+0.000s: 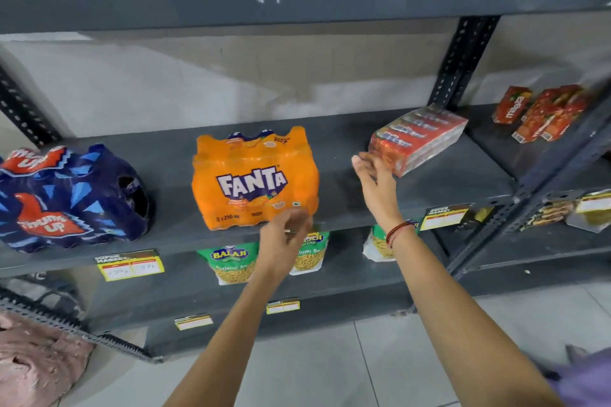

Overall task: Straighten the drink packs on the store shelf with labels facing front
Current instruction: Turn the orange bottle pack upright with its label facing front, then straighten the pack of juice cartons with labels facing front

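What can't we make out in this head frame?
- Left hand: motion-blurred, so contact with the Fanta pack is unclear.
- Thums Up pack: cut off by the left edge.
- Red carton pack: skewed and blurred, label unreadable; right hand covers its near corner.
- Price tag: writing too small.
- Balaji snack bags: partly behind the left forearm.

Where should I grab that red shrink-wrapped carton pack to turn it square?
Probably grip the red carton pack by its two short ends, from the front. It lies flat and skewed on the shelf, and the right hand is already at its near-left corner.
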The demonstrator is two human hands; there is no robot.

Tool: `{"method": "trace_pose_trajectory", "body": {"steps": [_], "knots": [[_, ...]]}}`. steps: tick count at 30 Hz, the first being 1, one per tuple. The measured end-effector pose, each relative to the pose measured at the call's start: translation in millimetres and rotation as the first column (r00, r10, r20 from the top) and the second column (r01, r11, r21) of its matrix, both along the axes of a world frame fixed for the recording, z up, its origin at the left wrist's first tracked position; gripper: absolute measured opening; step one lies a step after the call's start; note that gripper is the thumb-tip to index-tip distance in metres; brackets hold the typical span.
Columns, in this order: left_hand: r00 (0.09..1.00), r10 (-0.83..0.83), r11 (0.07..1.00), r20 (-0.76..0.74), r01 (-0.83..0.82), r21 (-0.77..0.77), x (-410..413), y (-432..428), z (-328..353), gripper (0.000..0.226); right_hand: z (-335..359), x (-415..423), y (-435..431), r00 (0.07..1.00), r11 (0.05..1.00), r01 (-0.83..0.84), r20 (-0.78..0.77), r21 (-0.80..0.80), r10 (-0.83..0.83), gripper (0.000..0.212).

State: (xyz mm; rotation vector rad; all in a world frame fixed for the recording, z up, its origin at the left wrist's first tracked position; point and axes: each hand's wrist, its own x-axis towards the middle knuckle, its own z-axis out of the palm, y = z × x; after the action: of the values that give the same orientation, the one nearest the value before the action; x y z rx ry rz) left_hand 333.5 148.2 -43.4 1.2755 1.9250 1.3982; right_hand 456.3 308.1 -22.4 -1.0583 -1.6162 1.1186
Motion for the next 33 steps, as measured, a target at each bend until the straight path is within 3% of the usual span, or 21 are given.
{"method": "trace_pose_trajectory", "body": {"steps": [6,12,14,18,21,24,29,33], "knots": [[0.984,-0.172,0.985,-0.040,0.171,-0.022,48.0,100.4,20.6,0.024,6.8,60.2,68.5,0.980,0.984,0.160,0.110,0.076,-0.168,0.034],[0.971,-0.152,0.983,-0.186,0.128,-0.135,73.6,187.9,16.5,0.041,13.3,104.5,144.9,0.936,0.961,0.231,0.235,0.148,-0.262,0.033],[0.963,-0.167,0.968,-0.210,0.120,-0.219,85.8,215.3,12.4,0.057,15.0,112.3,171.7,0.900,0.954,0.242,0.327,0.175,-0.288,0.039],[0.991,0.017,0.968,0.133,0.017,-0.251,118.8,259.7,14.1,0.095,16.2,123.1,216.5,0.833,0.953,0.280,0.464,0.114,-0.301,0.057],[0.920,0.206,0.966,0.334,-0.136,-0.220,130.0,283.0,12.1,0.096,15.4,131.0,245.8,0.831,0.969,0.245,0.512,0.014,-0.217,0.079],[0.835,0.247,0.966,0.492,-0.173,-0.190,129.1,292.6,8.5,0.084,10.2,140.7,260.1,0.930,0.959,0.192,0.350,-0.208,-0.111,0.090],[0.821,0.209,0.967,0.531,-0.094,-0.237,114.7,299.6,9.6,0.081,-1.8,148.7,269.4,0.987,0.941,0.112,0.149,-0.318,-0.067,0.085],[0.876,0.098,0.983,0.473,-0.012,-0.182,105.7,292.1,9.4,0.077,-4.4,153.4,271.0,0.975,0.929,0.166,0.193,-0.331,-0.106,0.098]]}}
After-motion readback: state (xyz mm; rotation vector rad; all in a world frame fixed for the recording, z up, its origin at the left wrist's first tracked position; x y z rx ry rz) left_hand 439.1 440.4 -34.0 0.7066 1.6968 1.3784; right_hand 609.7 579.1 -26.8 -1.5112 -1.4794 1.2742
